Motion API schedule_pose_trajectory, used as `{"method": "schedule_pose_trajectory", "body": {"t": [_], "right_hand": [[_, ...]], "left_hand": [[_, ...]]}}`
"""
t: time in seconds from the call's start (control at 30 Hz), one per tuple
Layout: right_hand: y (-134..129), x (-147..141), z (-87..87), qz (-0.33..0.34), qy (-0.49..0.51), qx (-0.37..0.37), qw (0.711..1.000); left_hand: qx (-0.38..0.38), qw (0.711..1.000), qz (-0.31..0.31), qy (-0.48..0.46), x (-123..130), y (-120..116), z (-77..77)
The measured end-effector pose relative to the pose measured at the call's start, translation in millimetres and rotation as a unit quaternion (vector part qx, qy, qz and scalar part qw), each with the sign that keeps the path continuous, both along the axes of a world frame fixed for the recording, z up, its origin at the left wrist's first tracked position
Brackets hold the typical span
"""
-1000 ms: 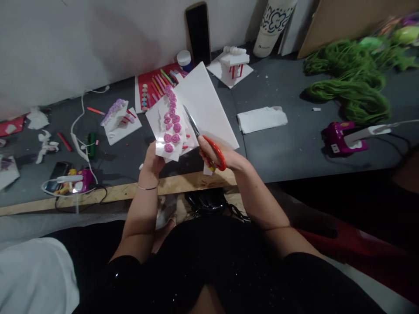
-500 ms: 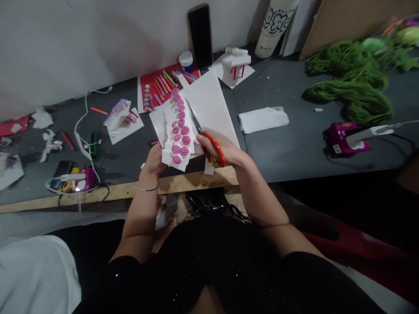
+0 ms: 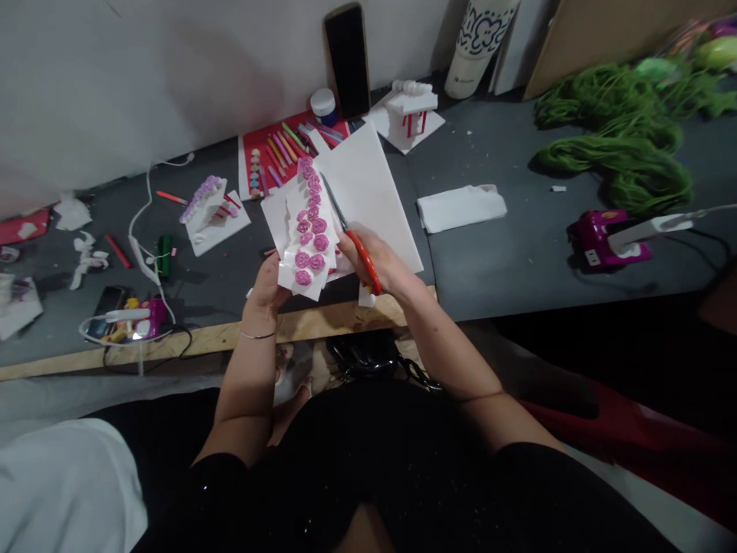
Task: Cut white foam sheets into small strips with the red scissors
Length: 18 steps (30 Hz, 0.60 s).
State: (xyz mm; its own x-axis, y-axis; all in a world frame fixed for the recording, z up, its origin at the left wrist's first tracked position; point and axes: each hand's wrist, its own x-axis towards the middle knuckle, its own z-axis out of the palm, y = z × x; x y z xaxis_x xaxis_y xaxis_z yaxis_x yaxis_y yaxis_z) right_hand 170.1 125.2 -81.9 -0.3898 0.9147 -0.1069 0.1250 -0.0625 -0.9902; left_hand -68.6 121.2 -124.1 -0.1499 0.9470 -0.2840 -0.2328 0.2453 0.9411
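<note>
Just left of the frame's upper centre, your left grip (image 3: 266,283) pinches the lower-left edge of the white flowered piece (image 3: 314,233), its long axis running roughly up and down the frame. Just right of it, your right grip (image 3: 377,259) wraps the red-handled scissors (image 3: 364,255), blades pointing upper left along the piece's right side; contact is unclear.

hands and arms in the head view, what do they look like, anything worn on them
The left hand and right hand are ungloved. A thin, silvery bracelet circles the left wrist; none shows on the right. The forearms are uncovered, with short black sleeves ending above the elbows.
</note>
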Motion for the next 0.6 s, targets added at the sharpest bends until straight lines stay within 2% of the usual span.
{"method": "schedule_pose_trajectory", "body": {"t": [0.3,0.6], "right_hand": [[0.7,-4.7,-6.5,-0.025,-0.028,-0.025,0.999],[2.6,0.0,-3.3,-0.012,-0.004,-0.017,1.0]], "left_hand": [[-0.015,1.0,-0.007,-0.009,-1.5,-1.5,-3.7],[-0.061,0.996,-0.03,-0.059,-0.8,-5.2,-9.9]]}}
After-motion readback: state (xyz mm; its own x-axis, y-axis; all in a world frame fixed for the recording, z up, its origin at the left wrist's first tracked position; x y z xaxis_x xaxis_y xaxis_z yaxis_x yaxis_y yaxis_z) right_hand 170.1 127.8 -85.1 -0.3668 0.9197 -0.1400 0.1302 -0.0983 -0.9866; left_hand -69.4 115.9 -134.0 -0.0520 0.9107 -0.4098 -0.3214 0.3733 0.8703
